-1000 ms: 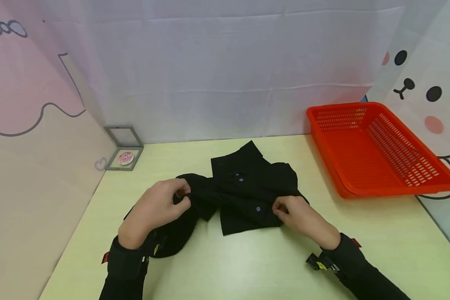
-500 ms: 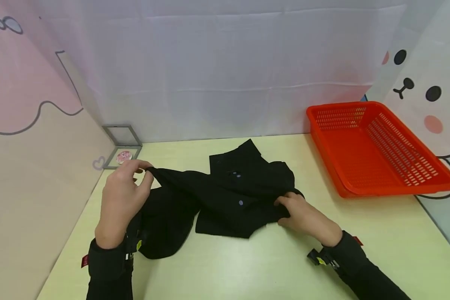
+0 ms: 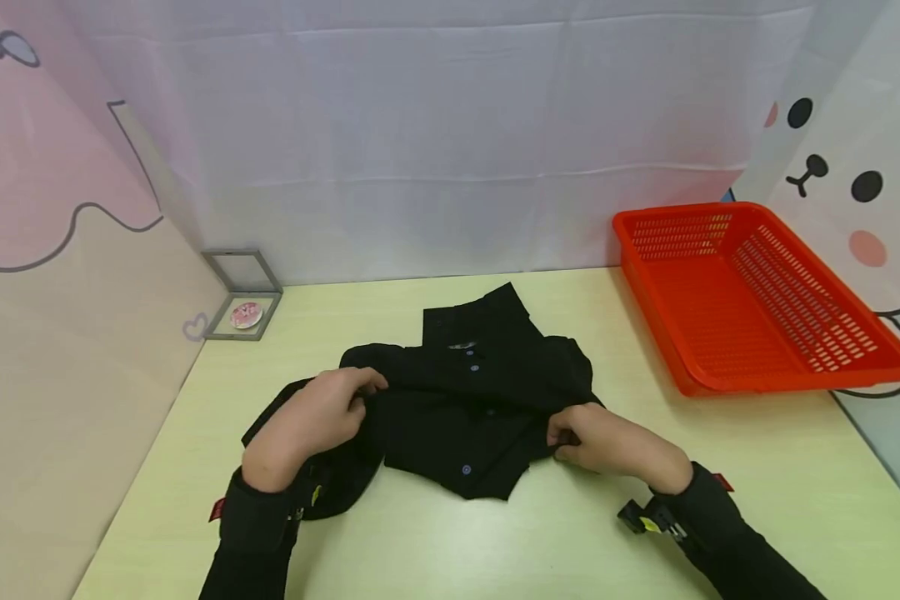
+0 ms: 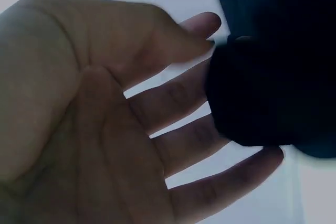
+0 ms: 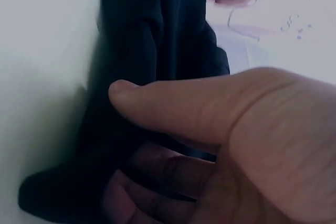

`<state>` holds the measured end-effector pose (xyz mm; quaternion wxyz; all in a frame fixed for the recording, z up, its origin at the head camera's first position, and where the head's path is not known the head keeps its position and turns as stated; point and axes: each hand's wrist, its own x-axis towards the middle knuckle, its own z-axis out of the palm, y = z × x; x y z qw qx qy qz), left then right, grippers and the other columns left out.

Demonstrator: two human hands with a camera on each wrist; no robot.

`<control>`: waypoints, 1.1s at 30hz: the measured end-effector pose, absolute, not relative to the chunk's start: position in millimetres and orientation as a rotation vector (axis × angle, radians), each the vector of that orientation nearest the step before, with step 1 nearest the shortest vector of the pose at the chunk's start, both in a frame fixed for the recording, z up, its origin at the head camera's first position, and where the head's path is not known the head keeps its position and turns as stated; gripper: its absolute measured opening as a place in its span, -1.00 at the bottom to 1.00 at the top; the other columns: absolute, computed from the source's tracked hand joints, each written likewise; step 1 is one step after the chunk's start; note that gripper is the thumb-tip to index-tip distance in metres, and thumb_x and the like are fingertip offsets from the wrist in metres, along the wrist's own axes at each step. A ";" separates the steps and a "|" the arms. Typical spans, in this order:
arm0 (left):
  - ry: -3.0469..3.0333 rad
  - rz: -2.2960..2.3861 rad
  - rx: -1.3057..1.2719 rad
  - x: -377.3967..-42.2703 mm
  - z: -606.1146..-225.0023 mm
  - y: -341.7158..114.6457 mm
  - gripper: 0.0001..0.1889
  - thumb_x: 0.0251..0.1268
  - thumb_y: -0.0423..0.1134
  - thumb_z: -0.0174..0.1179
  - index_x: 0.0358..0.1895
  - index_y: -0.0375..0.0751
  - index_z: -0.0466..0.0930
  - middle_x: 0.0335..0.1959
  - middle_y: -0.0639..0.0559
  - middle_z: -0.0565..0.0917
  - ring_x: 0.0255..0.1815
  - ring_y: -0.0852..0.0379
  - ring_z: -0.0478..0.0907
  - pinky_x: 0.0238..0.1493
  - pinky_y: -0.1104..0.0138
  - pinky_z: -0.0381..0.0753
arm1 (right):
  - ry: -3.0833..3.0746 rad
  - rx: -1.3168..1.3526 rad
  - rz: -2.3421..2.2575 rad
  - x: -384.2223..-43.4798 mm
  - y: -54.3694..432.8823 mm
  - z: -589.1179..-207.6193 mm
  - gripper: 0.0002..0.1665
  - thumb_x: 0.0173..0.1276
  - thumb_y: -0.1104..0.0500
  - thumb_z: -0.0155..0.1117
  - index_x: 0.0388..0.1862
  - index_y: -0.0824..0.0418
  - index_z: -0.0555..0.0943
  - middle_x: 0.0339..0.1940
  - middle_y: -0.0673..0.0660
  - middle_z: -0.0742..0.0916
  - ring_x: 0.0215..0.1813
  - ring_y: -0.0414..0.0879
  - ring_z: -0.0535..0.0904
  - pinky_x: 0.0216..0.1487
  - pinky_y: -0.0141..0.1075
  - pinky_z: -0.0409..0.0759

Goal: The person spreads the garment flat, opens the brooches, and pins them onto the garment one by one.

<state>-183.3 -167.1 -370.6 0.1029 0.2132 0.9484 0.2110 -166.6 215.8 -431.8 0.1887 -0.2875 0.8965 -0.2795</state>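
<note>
A rumpled black button-up shirt point(image 3: 431, 421) lies on the table, its collar point(image 3: 461, 325) toward the back. My left hand point(image 3: 315, 421) pinches cloth on the shirt's left side. In the left wrist view, the thumb and index finger of the left hand point(image 4: 100, 108) meet at the edge of the dark shirt point(image 4: 273, 93), while the other fingers spread behind it. At the shirt's lower right side, my right hand point(image 3: 611, 442) grips the fabric. Its thumb presses the shirt point(image 5: 181, 24) in the right wrist view, and the fingers curl underneath.
A red plastic basket point(image 3: 727, 308) with perforated sides stands at the back right of the pale table point(image 3: 540, 542). At the back left is a small open grey-framed case point(image 3: 243, 321) with a pink round item in it. Printed cloth walls surround the table.
My left hand pulled cloth out to the left, then came back right and lower. The shirt's front bottom edge has shifted nearer. The right hand stays on the right side, with its grip slightly changed.
</note>
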 end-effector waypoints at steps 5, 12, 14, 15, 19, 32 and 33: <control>2.642 0.543 0.631 -180.5 -392.2 -132.7 -0.55 0.40 -0.23 0.32 0.32 -0.14 0.57 0.31 -0.07 0.60 0.32 -0.04 0.53 0.31 0.02 0.54 | 2.503 -0.888 -0.790 -160.3 206.0 -434.3 -0.83 0.37 0.31 0.41 -0.37 0.07 0.67 -0.39 -0.13 0.63 -0.38 -0.30 0.43 -0.30 -0.39 0.49; 2.586 0.327 0.649 -178.4 -418.7 -101.6 -0.20 0.12 0.05 0.53 0.43 -0.12 0.47 0.37 -0.17 0.50 0.38 -0.18 0.44 0.50 -0.19 0.25 | 2.544 -0.888 -0.920 -162.8 204.5 -432.2 -0.90 0.39 0.34 0.36 -0.28 0.15 0.69 -0.36 -0.09 0.68 -0.37 -0.33 0.47 -0.29 -0.41 0.55; 2.593 0.331 0.635 -179.2 -420.6 -101.0 -0.17 0.12 0.06 0.53 0.47 -0.10 0.43 0.39 -0.16 0.48 0.42 -0.18 0.41 0.53 -0.20 0.20 | 2.603 -0.864 -1.014 -163.9 206.3 -428.2 -0.92 0.40 0.36 0.35 -0.22 0.20 0.69 -0.33 -0.05 0.71 -0.36 -0.33 0.50 -0.30 -0.40 0.58; 2.597 0.344 0.629 -179.7 -420.4 -101.6 -0.15 0.13 0.06 0.53 0.49 -0.09 0.41 0.41 -0.14 0.48 0.44 -0.16 0.39 0.54 -0.20 0.18 | 2.643 -0.852 -1.067 -164.2 207.7 -426.1 -0.92 0.41 0.36 0.35 -0.20 0.21 0.69 -0.32 -0.02 0.72 -0.38 -0.33 0.50 -0.32 -0.40 0.59; 2.660 0.536 0.697 -180.5 -417.2 -102.6 -0.26 0.22 -0.04 0.50 0.46 -0.08 0.44 0.41 -0.05 0.50 0.42 -0.05 0.44 0.51 -0.06 0.33 | 2.902 -0.824 -1.270 -165.3 214.1 -419.2 -0.79 0.34 0.45 0.37 -0.15 0.20 0.70 -0.28 0.03 0.75 -0.40 -0.30 0.49 -0.35 -0.42 0.55; 2.608 0.491 0.861 -161.3 -431.1 -68.4 -0.17 0.08 0.16 0.56 0.42 0.00 0.44 0.23 0.08 0.57 0.15 0.13 0.55 0.18 0.21 0.63 | 3.209 -0.834 -1.752 -171.0 228.4 -404.9 -0.66 0.25 0.59 0.31 -0.14 0.25 0.76 -0.27 0.10 0.78 -0.23 -0.29 0.57 -0.06 -0.64 0.56; 2.608 0.435 0.858 -160.9 -433.7 -67.2 -0.15 0.07 0.12 0.57 0.43 -0.02 0.43 0.24 0.05 0.57 0.16 0.11 0.55 0.18 0.20 0.63 | 3.209 -0.831 -1.755 -171.0 228.5 -404.2 -0.67 0.25 0.59 0.31 -0.14 0.25 0.76 -0.27 0.10 0.78 -0.23 -0.29 0.57 -0.06 -0.64 0.56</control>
